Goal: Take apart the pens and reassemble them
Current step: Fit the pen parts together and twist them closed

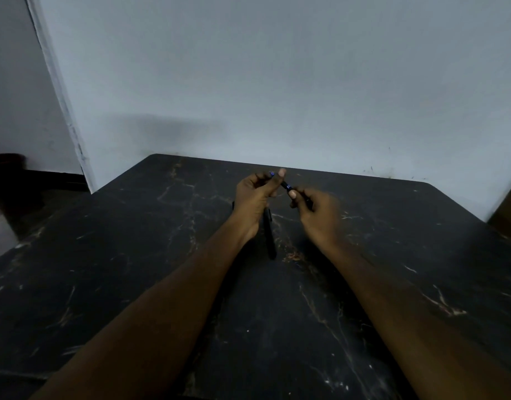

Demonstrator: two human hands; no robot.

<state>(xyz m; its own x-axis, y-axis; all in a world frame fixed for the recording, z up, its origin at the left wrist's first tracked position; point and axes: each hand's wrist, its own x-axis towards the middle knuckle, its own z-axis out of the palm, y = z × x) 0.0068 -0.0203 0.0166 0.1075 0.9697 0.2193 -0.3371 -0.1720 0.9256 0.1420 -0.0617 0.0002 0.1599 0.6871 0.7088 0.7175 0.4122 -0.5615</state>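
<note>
Both hands hold one dark pen [286, 186] with blue marks above the far middle of the black marble table [133, 255]. My left hand [255, 197] pinches its left end between thumb and fingers. My right hand [317, 212], slightly blurred, grips its right part. A second black pen [270, 238] lies flat on the table just below my left hand, pointing toward me. Whether the held pen is in one piece or two is hard to tell in the dim light.
A pale wall [277, 82] stands right behind the table's far edge. To the left the table drops off toward a dark floor and a wall corner [61, 111]. A brown object [508, 209] sits at the right edge.
</note>
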